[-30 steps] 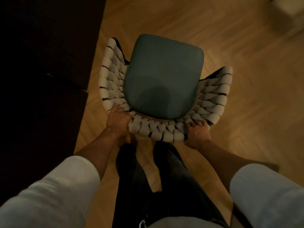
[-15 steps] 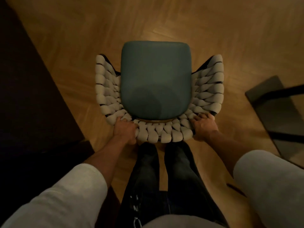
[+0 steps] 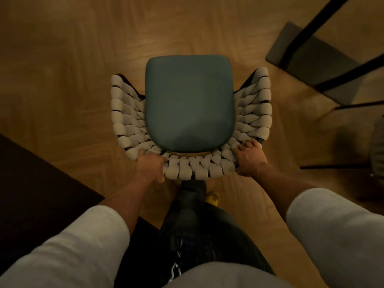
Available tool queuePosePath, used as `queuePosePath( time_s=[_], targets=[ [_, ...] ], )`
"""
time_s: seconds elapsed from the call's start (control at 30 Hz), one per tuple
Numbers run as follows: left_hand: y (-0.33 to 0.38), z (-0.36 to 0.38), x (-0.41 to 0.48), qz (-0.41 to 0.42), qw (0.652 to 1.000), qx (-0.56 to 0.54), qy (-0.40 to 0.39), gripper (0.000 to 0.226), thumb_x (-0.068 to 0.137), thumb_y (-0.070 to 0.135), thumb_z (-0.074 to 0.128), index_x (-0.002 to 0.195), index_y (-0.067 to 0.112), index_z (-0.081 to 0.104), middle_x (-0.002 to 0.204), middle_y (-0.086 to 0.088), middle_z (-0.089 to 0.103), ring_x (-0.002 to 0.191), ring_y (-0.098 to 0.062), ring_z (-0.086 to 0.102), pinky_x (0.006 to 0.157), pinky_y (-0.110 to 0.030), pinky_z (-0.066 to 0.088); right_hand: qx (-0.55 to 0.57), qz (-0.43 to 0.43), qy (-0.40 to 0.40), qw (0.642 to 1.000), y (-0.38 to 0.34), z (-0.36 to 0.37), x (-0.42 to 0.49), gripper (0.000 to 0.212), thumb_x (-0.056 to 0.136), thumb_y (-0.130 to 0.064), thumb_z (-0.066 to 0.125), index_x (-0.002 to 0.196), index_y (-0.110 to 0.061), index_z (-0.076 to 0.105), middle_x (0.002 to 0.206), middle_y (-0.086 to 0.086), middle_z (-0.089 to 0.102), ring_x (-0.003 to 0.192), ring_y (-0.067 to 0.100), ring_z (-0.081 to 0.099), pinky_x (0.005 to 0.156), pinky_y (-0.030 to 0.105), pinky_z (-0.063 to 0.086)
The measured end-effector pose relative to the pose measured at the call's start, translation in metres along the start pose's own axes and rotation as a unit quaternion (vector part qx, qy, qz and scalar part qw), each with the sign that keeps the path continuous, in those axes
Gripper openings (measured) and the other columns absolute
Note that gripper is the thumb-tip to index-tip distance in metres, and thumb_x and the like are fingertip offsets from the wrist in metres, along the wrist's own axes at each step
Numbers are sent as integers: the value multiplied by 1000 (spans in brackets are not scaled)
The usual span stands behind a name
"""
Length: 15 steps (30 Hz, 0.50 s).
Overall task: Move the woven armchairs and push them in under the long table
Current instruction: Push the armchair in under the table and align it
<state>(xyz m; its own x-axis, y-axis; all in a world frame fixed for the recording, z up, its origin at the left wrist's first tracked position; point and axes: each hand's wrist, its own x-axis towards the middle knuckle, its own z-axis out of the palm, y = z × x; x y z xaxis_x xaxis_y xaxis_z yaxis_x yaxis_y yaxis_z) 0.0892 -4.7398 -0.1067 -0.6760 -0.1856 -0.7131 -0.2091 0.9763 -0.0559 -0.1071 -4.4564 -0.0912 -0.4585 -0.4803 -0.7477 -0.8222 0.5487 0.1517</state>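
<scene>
The person wears a pale, finely ribbed top (image 3: 228, 277) whose left sleeve (image 3: 87, 242) and right sleeve (image 3: 332, 221) end partway down the forearms; the left hand (image 3: 150, 166) and right hand (image 3: 249, 156) are bare. Dark trousers (image 3: 207, 229) carry a small silvery chain (image 3: 175, 265) near the waist, and one yellow shoe (image 3: 212, 198) shows below.

The single head-worn camera looked steeply down from close above, facing forward over the woven armchair (image 3: 190, 104) and the wooden floor (image 3: 62, 59) beyond.
</scene>
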Motion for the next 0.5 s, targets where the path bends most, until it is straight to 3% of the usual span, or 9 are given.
queuePosePath(
  time_s=[0.23, 0.5],
  targets=[
    [39, 1, -12, 58, 993, 106, 11, 57, 68, 61, 62, 122, 42, 62, 114, 9, 67, 114, -17, 58, 107, -46, 27, 83, 67, 0, 994, -17, 79, -75, 66, 81, -57, 59, 141, -31, 51, 139, 1, 57, 134, 27, 46, 119, 46, 22],
    [86, 0, -15, 150, 970, 184, 42, 58, 69, 67, 51, 118, 39, 66, 112, 10, 69, 112, -18, 58, 112, -47, 24, 172, 148, -15, 974, -37, 147, -140, 70, 81, -53, 59, 146, -32, 45, 143, 1, 54, 137, 27, 44, 117, 45, 22]
  ],
)
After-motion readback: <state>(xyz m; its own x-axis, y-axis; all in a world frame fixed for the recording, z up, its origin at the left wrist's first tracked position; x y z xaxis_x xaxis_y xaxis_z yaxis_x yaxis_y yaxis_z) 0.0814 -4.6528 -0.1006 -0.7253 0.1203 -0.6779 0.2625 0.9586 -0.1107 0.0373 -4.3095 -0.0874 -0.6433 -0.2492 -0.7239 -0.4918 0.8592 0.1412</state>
